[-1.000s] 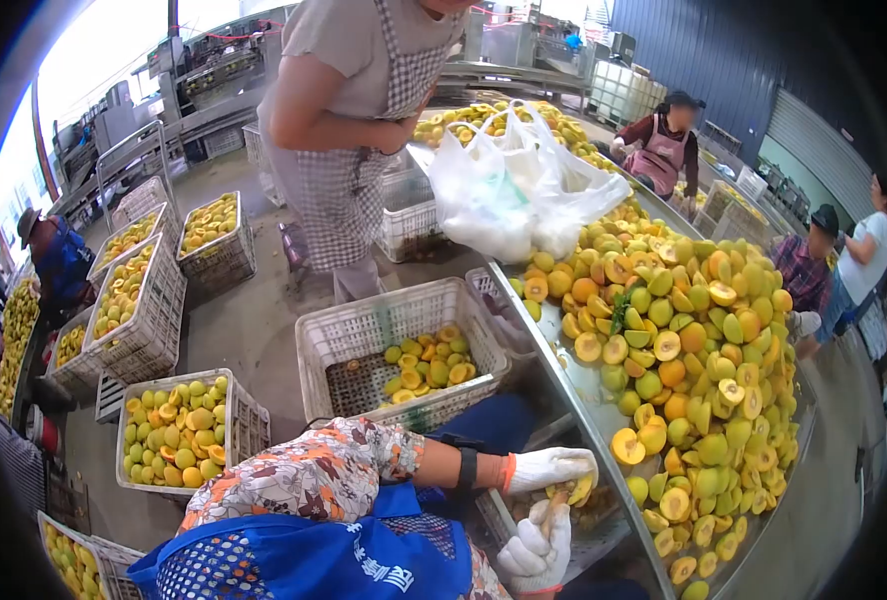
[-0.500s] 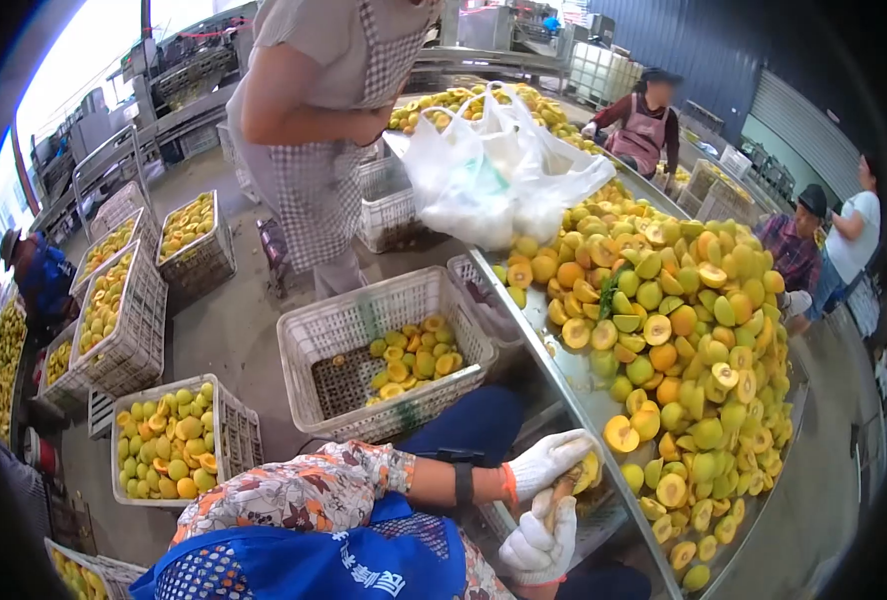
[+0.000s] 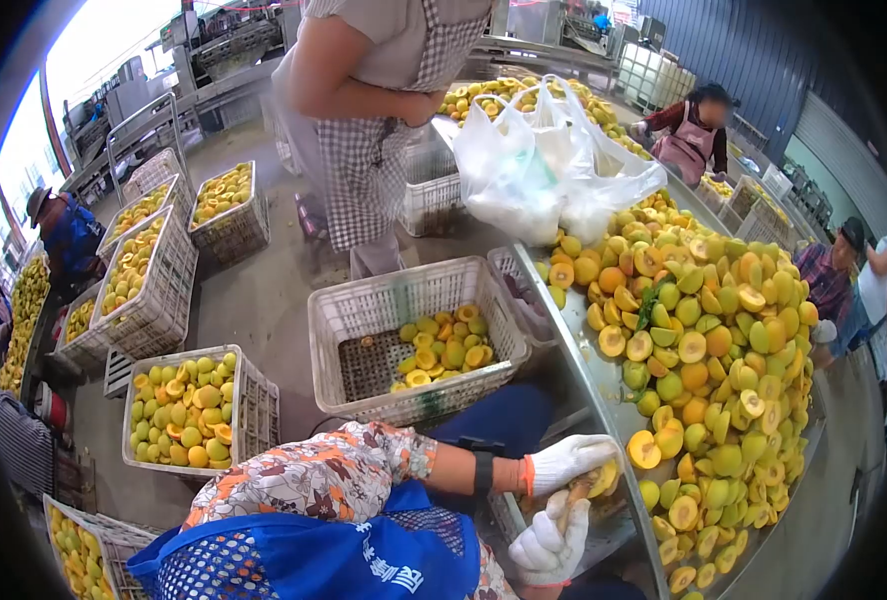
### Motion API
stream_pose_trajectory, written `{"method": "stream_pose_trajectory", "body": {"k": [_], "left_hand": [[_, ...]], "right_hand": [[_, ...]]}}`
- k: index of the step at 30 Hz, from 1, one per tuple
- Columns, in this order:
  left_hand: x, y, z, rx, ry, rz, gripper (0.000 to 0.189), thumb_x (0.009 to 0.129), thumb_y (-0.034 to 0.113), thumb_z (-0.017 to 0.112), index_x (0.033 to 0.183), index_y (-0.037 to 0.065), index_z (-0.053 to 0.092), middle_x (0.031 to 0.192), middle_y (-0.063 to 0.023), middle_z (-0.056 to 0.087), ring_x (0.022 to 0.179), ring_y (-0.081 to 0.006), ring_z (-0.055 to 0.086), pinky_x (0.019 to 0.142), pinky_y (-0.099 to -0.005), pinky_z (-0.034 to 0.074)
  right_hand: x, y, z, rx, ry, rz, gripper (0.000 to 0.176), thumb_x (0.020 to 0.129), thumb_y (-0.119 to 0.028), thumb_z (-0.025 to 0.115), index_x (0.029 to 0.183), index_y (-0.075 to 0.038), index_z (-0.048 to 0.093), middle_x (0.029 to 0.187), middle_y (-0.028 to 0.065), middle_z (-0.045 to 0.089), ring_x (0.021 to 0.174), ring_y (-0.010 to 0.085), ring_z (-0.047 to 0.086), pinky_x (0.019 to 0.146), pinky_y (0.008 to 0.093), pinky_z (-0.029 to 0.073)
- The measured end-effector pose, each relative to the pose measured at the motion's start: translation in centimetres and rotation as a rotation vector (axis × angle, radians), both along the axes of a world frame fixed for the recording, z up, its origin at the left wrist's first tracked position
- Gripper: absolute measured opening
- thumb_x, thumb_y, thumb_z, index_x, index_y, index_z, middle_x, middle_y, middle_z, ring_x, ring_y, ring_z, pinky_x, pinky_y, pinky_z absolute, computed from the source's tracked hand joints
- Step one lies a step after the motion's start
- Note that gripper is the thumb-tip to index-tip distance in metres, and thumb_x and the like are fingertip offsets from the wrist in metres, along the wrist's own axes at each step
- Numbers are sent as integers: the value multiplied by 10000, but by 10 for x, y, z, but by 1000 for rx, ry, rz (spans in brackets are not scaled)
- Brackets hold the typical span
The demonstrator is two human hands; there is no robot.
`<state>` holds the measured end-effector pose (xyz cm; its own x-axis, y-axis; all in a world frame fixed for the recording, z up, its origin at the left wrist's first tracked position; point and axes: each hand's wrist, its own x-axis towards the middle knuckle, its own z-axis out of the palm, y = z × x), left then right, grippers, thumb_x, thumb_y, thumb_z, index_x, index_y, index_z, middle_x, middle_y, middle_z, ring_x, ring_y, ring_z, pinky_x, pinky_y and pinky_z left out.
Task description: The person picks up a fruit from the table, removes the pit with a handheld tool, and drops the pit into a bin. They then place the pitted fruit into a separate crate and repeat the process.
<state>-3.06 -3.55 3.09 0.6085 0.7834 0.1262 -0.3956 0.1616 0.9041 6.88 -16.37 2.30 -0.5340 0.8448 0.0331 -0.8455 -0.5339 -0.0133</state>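
My left hand (image 3: 576, 464), in a white glove with a black band at the wrist, is closed on a yellow fruit piece (image 3: 605, 479) beside the metal table's edge. Just below it, my right hand (image 3: 550, 543), also white-gloved, grips a narrow brownish tool (image 3: 566, 508) that meets the fruit; its tip is hidden. To their right, halved yellow-green fruits (image 3: 714, 370) are heaped on the metal table (image 3: 604, 385).
A partly filled crate (image 3: 419, 338) stands left of the table. Full crates (image 3: 202, 410) are farther left. White plastic bags (image 3: 554, 165) lie on the table. A person in a checked apron (image 3: 369, 165) stands behind the crate; other people are at the right and far left.
The whole view has shifted, so the scene sits farther right. The hands stay together at the fruit. The standing person remains beside the table.
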Motion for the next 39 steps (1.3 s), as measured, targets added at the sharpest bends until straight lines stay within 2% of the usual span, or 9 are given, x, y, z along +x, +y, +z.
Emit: {"method": "stream_pose_trajectory", "body": {"k": [11, 15, 18, 22, 32, 34, 35, 37, 39], "left_hand": [[-7, 3, -24, 7, 69, -55, 347, 1088, 340, 463, 1025, 34, 616, 872, -28, 641, 814, -99, 592, 773, -270, 505], [-18, -3, -13, 116, 192, 5, 351, 1090, 337, 453, 1039, 39, 633, 878, -36, 653, 829, -101, 593, 798, -266, 504], [-27, -10, 1, 117, 275, 7, 319, 1083, 308, 470, 1054, 36, 635, 882, -35, 654, 814, -103, 594, 792, -264, 509], [-18, -12, -12, -101, 232, 26, 273, 1073, 269, 499, 1073, 36, 642, 869, -42, 662, 776, -89, 598, 744, -252, 513], [-11, -16, -11, 218, 353, -61, 337, 1073, 344, 481, 1058, 46, 636, 949, -24, 654, 900, -100, 593, 845, -278, 493], [-13, -15, -15, 215, 328, -97, 347, 1072, 359, 480, 1056, 50, 637, 951, -21, 653, 903, -101, 592, 840, -277, 495], [-13, -14, -16, 218, 301, -135, 357, 1071, 373, 480, 1054, 54, 638, 954, -19, 653, 905, -102, 591, 836, -275, 496], [-18, -10, -6, 221, 298, -219, 358, 1070, 380, 480, 1052, 59, 639, 954, -19, 656, 902, -104, 595, 828, -275, 501], [-21, -5, -1, 213, 297, -303, 360, 1069, 386, 480, 1051, 64, 639, 954, -18, 659, 899, -105, 599, 821, -274, 506]], "right_hand": [[8, -2, -13, -65, -75, 126, 500, 1068, -564, 336, 1132, -145, 600, 578, -57, 344, 382, 88, 287, 412, 264, 239], [-7, -3, 4, -126, -361, 57, 424, 1064, -514, 427, 1076, -156, 654, 536, -57, 324, 361, 86, 284, 356, 259, 219], [-25, -7, -1, -136, -1062, -284, 350, 1073, -436, 464, 846, -171, 489, 537, -61, 323, 360, 105, 274, 347, 264, 213], [-24, -7, -19, -219, -985, -230, 382, 1066, -496, 442, 791, -231, 471, 519, -65, 331, 348, 118, 283, 336, 276, 217], [-1, -27, -4, -70, -467, -42, 422, 1067, -532, 388, 1002, -174, 601, 589, -39, 375, 387, 103, 291, 408, 284, 226], [-3, -27, 4, -138, -653, -45, 650, 1007, -667, 396, 609, -153, 380, 453, -21, 259, 363, 147, 244, 402, 313, 183], [-1, -28, -4, -130, -656, -47, 650, 1007, -667, 396, 609, -153, 380, 453, -21, 259, 363, 147, 244, 402, 313, 183], [0, -28, -13, 122, -212, 26, 440, 1071, -524, 389, 1069, -163, 640, 577, -58, 322, 401, 94, 283, 423, 280, 241], [0, -31, -11, -10, -268, -3, 454, 1067, -534, 392, 1085, -158, 648, 575, -60, 307, 407, 90, 283, 429, 280, 249]]}}
